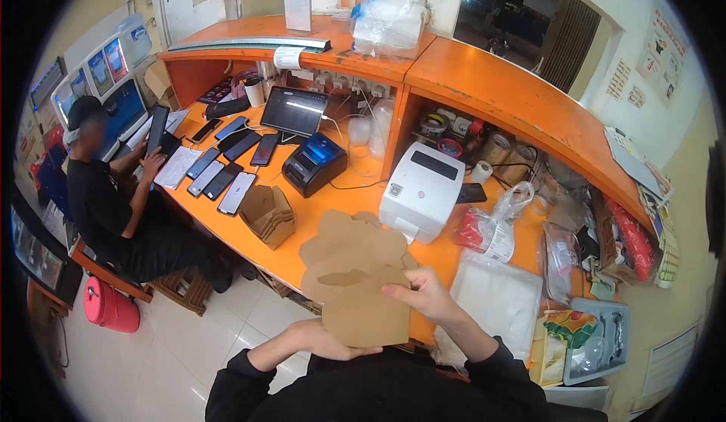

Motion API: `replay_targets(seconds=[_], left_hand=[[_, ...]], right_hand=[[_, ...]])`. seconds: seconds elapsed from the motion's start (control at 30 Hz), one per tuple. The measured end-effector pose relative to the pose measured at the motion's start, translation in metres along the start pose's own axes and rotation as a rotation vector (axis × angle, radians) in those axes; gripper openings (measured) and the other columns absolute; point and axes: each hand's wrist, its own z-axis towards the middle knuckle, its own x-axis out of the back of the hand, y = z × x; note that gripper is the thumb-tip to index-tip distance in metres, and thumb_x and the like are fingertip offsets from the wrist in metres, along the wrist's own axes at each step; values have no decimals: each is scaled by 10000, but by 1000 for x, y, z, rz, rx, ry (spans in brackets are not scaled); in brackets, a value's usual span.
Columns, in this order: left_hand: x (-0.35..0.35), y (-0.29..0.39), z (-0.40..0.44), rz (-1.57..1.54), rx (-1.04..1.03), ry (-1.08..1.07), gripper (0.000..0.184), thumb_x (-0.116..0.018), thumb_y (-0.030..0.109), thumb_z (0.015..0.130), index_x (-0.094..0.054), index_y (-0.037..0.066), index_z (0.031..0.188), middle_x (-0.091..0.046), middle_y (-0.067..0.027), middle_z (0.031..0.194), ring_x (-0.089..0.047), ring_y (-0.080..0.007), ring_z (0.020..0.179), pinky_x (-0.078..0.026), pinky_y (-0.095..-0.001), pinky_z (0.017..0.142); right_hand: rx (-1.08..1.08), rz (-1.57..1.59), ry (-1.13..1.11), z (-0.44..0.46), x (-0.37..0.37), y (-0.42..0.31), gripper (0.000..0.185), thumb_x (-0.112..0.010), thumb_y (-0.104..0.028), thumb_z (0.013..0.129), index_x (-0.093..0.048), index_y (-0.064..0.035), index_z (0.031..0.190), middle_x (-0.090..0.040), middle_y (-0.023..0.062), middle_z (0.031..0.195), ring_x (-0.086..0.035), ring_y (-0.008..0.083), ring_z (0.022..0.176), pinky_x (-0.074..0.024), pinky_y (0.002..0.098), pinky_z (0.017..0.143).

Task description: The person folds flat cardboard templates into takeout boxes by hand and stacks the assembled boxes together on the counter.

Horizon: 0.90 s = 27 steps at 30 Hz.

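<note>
1. The brown cardboard piece (pixel 367 320) is flat and plain, its lower edge nearly straight and its upper outline curved; it is held tilted at the near edge of the orange desk (pixel 363 201), in front of the person's body
2. Just beyond it, more flat brown blanks (pixel 352 242) with rounded edges lie overlapping on the desk
3. The right hand (pixel 425 295) has its grip closed on the piece's upper right edge, thumb flat on the near face, the other fingers largely hidden behind
4. The left hand (pixel 325 339) supports the lower left edge from beneath, palm upward; the card covers most of its fingers, so how far its grip is closed cannot be told
5. Left of the blanks stands a nested stack of open brown boxes (pixel 268 218), nothing but cardboard showing in the top one
6. At far right, a blue-grey basket (pixel 622 346) holds clear plastic items (pixel 594 355), with a green and yellow packet (pixel 571 328) at its near left side
7. Near the white printer (pixel 422 187), a clear bag (pixel 514 203) has something red inside
</note>
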Motion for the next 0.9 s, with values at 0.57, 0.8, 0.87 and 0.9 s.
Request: replay_targets(seconds=[0.57, 0.8, 0.87, 0.9], left_hand=[[-6, -2, -5, -624, 2, 762, 463, -385, 319, 971, -346, 14, 1316, -451, -69, 1264, -418, -157, 1161, -356, -322, 967], [-5, 3, 3, -647, 52, 838, 422, -328, 312, 989, -450, -31, 1204, -520, -71, 1096, -455, -145, 1028, -375, -293, 904], [0, 3, -4, -734, 71, 751, 435, -330, 325, 988, -444, -30, 1212, -517, -73, 1094, -452, -146, 1027, -375, -292, 901], [1, 2, -5, -711, 93, 698, 445, -339, 329, 984, -408, -21, 1249, -494, -75, 1150, -433, -149, 1075, -361, -297, 927]], right_hand=[[673, -546, 318, -2, -8, 17, 107, -687, 52, 719, -586, 18, 725, -437, 123, 1139, -423, 328, 1225, -405, 394, 973], [617, -525, 353, 1, -4, 24, 134, -636, 71, 749, -527, 13, 697, -420, 152, 1145, -423, 352, 1222, -384, 404, 989], [597, -540, 333, 2, -4, 22, 157, -663, 41, 744, -519, 11, 689, -414, 159, 1151, -434, 337, 1203, -379, 399, 990], [579, -558, 325, -1, -4, 19, 164, -679, 24, 737, -522, 9, 690, -408, 161, 1155, -440, 331, 1189, -372, 405, 994]])
